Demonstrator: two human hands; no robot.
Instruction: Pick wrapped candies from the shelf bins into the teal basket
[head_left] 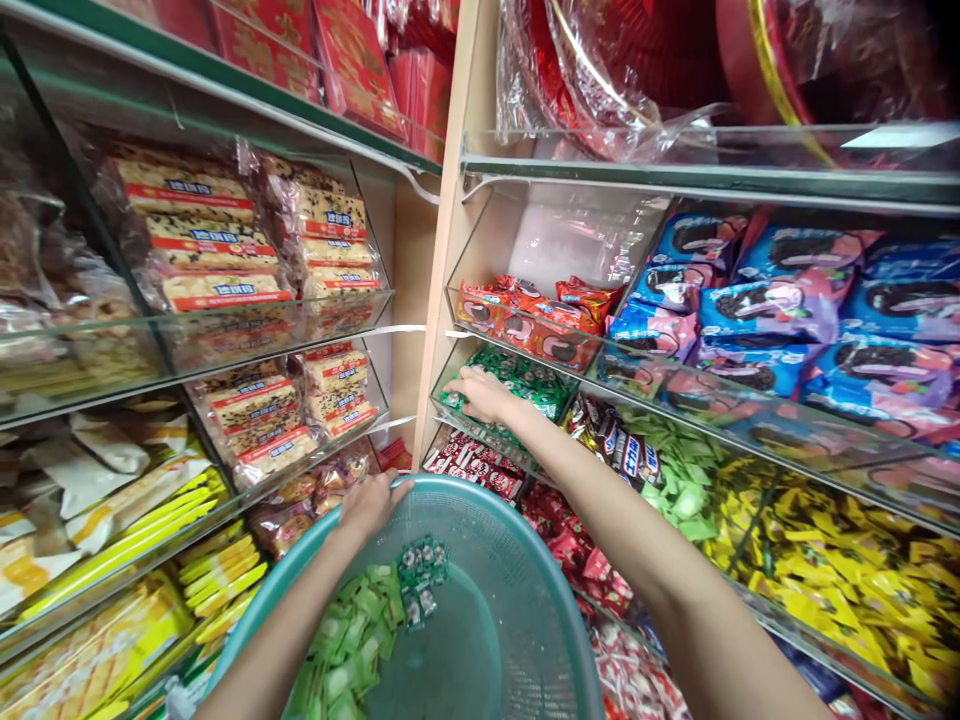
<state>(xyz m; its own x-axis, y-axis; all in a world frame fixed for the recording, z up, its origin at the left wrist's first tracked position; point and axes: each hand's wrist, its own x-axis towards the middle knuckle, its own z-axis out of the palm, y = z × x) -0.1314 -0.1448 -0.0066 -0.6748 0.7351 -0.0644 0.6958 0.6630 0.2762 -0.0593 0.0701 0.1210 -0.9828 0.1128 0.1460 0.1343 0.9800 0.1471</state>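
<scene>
My left hand grips the far rim of a teal plastic basket held low in front of me. Inside the basket lie light green candy wrappers and a few dark green packets. My right hand reaches into a clear shelf bin of dark green packets, its fingers bent down onto them. Whether it has picked any up is hidden.
Clear acrylic bins line shelves on both sides. Red packets and blue biscuit packs sit above the right hand; light green and yellow candies to its right. Boxed bars fill the left shelves. A wooden post divides them.
</scene>
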